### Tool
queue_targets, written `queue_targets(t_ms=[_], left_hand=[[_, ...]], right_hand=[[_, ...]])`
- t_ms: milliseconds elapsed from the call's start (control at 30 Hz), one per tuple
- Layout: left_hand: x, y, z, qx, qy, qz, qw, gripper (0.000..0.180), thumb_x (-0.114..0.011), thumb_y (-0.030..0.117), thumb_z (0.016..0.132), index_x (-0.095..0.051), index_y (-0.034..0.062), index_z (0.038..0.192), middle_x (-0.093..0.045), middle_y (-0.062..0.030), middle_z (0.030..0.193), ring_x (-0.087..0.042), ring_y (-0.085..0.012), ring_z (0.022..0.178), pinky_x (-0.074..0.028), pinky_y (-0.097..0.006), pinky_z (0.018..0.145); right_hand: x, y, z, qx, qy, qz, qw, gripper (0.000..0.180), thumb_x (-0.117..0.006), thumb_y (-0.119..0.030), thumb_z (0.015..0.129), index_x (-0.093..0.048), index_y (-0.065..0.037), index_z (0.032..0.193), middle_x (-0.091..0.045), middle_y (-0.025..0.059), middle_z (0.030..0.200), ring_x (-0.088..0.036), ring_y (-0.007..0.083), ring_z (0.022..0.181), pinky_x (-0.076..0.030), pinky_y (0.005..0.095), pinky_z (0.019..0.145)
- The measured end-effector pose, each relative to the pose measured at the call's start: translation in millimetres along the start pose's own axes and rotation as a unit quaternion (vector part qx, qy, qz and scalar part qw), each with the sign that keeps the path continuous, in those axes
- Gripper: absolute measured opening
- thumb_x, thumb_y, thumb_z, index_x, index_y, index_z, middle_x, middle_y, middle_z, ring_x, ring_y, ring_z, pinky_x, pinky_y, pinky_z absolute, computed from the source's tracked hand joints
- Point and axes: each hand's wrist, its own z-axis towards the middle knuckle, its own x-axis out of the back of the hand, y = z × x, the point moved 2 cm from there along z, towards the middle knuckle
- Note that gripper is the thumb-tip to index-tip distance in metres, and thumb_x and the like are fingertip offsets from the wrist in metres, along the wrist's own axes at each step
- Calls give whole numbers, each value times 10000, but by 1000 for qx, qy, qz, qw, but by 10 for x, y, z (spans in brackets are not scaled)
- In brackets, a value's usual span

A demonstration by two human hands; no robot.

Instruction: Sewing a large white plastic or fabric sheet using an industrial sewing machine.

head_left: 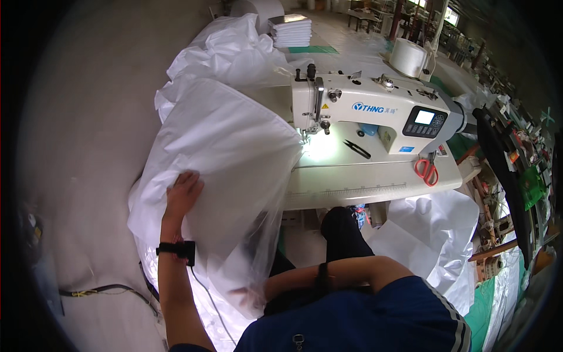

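Note:
A large white plastic sheet (220, 158) hangs over the left side of the sewing machine (363, 105), one edge running to the needle area. My left hand (185, 191) lies on the sheet with its fingers stretched over the surface. Lower down, my right hand (249, 298) reaches across my body and is behind a translucent layer of the sheet, so its fingers are blurred. Light from the machine falls on the bed beside the needle. Black thread snips (356, 149) and red-handled scissors (427, 171) rest on the machine table to the right.
More white sheeting (431, 234) drapes below the table's right side. Behind the machine stand a large cone of white thread (408, 57) and a folded white stack (290, 31). A dark cable (111, 288) runs along the floor at left. Cluttered shelving (516, 158) lines the right.

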Motion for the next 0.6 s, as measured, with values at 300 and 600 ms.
queue_targets(t_ms=[300,600], left_hand=[[381,1262,-645,-42,1,134,990,524,-588,401,800,-498,111,1226,-429,-96,1336,-351,-302,1267,-264,-594,985],[-63,1403,-1633,25,57,191,980,539,-579,115,734,-460,97,1259,-407,-103,1329,-346,-302,1253,-227,-563,1018]], right_hand=[[-107,-1086,-511,25,85,144,986,264,-528,-288,884,-541,-73,1037,-556,68,961,-589,176,766,-483,316,608],[192,-657,-1011,-90,-11,376,922,273,-488,-254,905,-520,-87,1119,-582,67,887,-577,176,687,-473,325,542]])
